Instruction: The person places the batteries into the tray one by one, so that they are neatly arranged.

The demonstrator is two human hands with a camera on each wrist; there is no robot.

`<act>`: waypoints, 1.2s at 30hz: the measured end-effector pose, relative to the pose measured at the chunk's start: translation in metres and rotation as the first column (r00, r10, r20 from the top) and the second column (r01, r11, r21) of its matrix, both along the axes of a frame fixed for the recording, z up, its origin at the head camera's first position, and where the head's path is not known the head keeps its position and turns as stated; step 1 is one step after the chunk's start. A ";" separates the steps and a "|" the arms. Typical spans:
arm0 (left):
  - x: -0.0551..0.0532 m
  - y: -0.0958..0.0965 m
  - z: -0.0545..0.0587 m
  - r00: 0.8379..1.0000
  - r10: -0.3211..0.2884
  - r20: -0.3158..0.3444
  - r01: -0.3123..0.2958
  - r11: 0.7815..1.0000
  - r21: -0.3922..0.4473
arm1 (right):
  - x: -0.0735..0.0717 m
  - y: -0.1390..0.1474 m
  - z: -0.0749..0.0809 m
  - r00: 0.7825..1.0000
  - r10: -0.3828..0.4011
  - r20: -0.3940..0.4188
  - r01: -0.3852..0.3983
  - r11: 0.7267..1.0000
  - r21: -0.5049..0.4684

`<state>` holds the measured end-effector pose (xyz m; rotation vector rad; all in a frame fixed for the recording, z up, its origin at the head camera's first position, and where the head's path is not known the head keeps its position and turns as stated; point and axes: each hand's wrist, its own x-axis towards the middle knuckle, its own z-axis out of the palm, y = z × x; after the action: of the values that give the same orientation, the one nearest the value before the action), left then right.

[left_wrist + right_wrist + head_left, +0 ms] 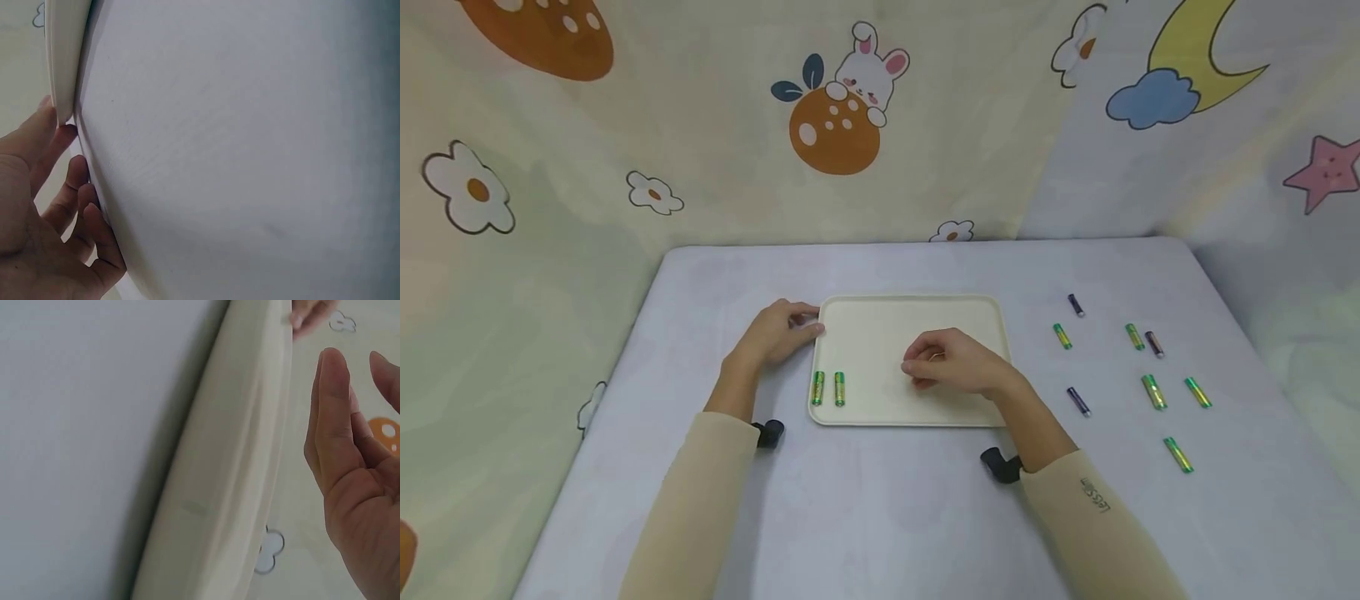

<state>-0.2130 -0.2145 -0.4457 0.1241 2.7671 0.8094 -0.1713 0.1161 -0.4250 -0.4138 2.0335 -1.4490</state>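
Observation:
My left hand [784, 327] pinches the left edge of a cream tray [917, 312]. In the left wrist view its thumb lies at the rim, with the index fingertip just under it. Two green and yellow batteries [817, 389] stand side by side in the tray's lower left part. Above the tray's right half hovers my right hand [953, 360]. In the right wrist view, its fingers [334, 394] are loosely extended and the thumb is apart from them, with nothing seen between.
On the table [880, 508] right of the tray lie several green batteries [1154, 392] and several dark purple ones [1078, 402], scattered at angles. A patterned cloth [722, 108] hangs behind the table's far edge.

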 end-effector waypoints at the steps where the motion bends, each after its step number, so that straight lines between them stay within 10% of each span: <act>1: 0.000 0.001 0.000 1.000 -0.001 0.000 0.001 1.000 0.002 | 0.001 0.007 0.001 1.000 -0.007 -0.005 0.007 1.000 0.003; 20: 0.003 0.001 0.001 1.000 0.016 0.011 -0.016 1.000 -0.019 | 0.009 0.121 0.022 0.970 -0.177 -0.167 0.205 0.965 0.165; 36: 0.007 0.001 0.003 1.000 0.009 0.006 -0.009 1.000 0.002 | 0.042 0.212 0.020 0.926 -0.305 -0.222 0.365 0.875 0.319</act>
<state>-0.2064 -0.2133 -0.4428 0.1104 2.7633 0.8141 -0.1292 0.3280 -0.4052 -0.0238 2.5411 -1.2231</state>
